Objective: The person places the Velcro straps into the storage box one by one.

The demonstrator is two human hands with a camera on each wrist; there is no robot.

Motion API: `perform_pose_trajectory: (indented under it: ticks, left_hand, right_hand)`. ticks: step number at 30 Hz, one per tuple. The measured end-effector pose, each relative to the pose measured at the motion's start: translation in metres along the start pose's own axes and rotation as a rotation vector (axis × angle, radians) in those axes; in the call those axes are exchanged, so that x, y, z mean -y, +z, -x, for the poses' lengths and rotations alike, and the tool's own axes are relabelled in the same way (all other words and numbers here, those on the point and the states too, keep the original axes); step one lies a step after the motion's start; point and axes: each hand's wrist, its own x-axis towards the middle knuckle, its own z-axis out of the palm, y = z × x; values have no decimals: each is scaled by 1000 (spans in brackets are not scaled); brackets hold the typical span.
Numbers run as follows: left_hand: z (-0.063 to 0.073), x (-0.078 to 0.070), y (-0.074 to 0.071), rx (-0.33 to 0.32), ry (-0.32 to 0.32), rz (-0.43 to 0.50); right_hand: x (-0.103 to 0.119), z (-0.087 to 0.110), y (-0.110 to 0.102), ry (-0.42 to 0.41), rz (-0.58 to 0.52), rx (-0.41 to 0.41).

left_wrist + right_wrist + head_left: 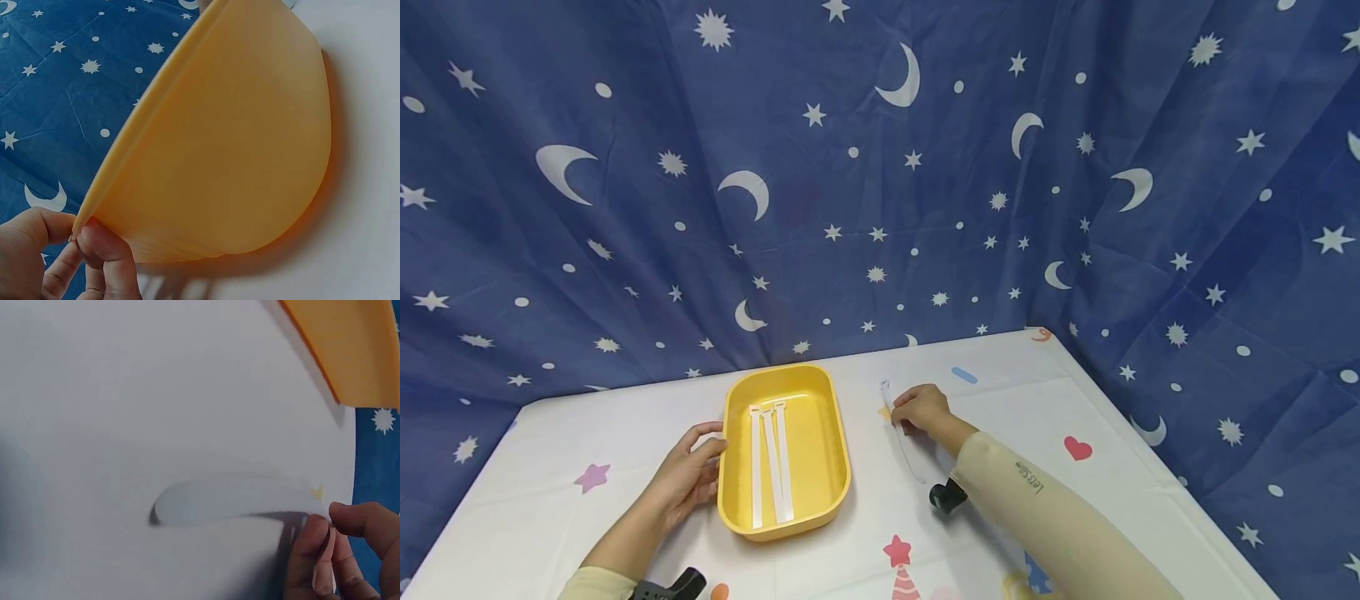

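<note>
A yellow plastic tray (818,433) lies on the table, with three white cable straps (756,475) lengthwise inside, their slotted ends toward the back. My left hand (688,473) pinches the tray's left rim between thumb and fingers; the left wrist view shows the tray wall (231,137) close up. To the right of the tray, my right hand (923,410) pinches another white cable strap (219,499) partway along its length. Its slotted end points toward the back, and its long tail curves low over the cloth toward the front.
A white cloth (1000,417) printed with stars, a heart and other shapes covers the table. A blue curtain (820,167) with moons and stars hangs behind and along the right side. Black wrist devices (947,497) show near both wrists.
</note>
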Motion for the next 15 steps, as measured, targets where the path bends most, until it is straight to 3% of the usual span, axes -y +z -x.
perform_pose_trajectory:
  ticks: [6, 15]
  left_hand:
    - [0, 0, 0, -4, -7, -6]
    - [0, 0, 1, -3, -9, 5]
  right_hand:
    - [4, -1, -6, 137, -189, 77]
    - [7, -3, -8, 205, -326, 188]
